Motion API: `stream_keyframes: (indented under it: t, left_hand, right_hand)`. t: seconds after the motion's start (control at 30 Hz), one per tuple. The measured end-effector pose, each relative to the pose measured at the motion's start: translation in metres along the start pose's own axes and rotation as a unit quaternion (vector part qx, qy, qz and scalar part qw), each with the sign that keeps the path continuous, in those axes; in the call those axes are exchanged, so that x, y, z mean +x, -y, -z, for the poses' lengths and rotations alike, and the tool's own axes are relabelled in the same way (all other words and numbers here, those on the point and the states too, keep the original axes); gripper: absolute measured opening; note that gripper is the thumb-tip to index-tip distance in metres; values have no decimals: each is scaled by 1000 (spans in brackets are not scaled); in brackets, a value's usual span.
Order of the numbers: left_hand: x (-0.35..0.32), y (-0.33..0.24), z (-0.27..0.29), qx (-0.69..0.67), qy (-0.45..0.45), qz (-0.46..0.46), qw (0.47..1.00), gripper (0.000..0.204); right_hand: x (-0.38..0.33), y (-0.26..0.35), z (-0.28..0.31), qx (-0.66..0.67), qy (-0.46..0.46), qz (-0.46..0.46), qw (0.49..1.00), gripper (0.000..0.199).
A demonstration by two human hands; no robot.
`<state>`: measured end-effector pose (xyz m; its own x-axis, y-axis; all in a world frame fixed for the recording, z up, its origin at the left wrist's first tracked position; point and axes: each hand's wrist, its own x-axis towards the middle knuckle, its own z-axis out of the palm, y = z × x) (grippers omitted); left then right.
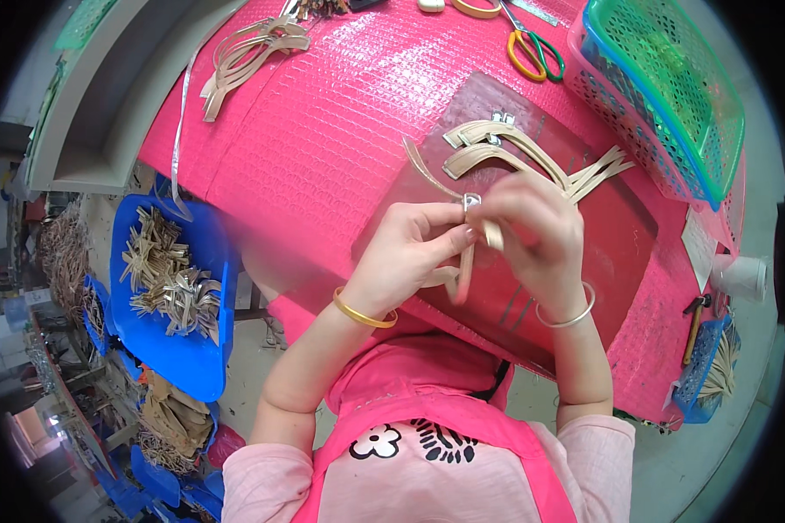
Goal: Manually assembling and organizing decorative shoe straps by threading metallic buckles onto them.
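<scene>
Between thumb and fingers, my left hand (414,248) pinches a narrow beige strap (465,277) just below its silver metal buckle (472,201). One thin strap end sticks up beyond the buckle, and a looped part hangs below my fingers. My right hand (539,228) is curled close against the buckle, blurred by motion, with a piece of the strap showing under its fingertips. Beyond my hands, several similar buckled straps (497,139) lie together on the dark red board (615,261), their tails fanning out to the right.
A pink covering (323,113) spreads over the table. Yellow-and-green-handled scissors (535,57) lie at the back, near stacked plastic baskets (637,87). More straps (253,57) sit back left. On the left stands a blue bin (170,353) of strap bundles; at right, a hammer (694,331).
</scene>
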<state>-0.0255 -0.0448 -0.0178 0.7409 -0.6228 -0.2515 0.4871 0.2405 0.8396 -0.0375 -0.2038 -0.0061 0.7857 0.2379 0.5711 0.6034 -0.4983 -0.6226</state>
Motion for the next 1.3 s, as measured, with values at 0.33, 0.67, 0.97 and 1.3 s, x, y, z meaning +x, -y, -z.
stream_keyframes:
  t: [0.33, 0.67, 0.97, 1.3]
  left_hand:
    - [5, 4, -3, -69, -55, -34, 996, 30]
    - [2, 6, -3, -76, -75, -62, 992, 29]
    - [0, 9, -7, -80, -90, -89, 989, 30]
    - [1, 11, -12, 15, -121, -146, 982, 28]
  right_hand:
    - [-28, -7, -11, -139, -33, 142, 979, 27]
    - [-30, -3, -11, -121, -35, 129, 983, 22]
    - [-30, 5, -11, -135, -32, 125, 982, 17]
    - [-26, 4, -12, -43, -63, 50, 996, 16]
